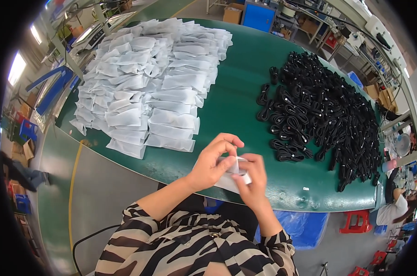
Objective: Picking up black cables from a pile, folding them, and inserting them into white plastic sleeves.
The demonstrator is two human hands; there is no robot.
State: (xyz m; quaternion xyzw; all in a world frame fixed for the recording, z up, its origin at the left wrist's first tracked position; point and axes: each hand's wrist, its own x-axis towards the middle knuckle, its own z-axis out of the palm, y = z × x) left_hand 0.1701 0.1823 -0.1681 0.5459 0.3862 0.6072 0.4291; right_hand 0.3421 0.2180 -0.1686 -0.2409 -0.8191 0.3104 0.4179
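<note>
Near the front edge of the green table, both my hands pinch a small white translucent pouch (227,183). My left hand (213,161) grips it from the left with fingers curled. From the right, my right hand (254,181) has its fingertips on the pouch's upper end, slightly blurred. Whether anything lies inside the pouch, I cannot tell. To the left, a large heap of white pouches (171,119) lies in overlapping rows. Over on the right is a big pile of coiled black cables (319,115), a few bundles at its left edge.
The green table (236,96) has a curved front edge close to my body. A small white piece (306,188) lies near that edge. Below stand a blue plastic-lined bin (300,230) and a red stool (355,221). Another person (394,209) is at the far right.
</note>
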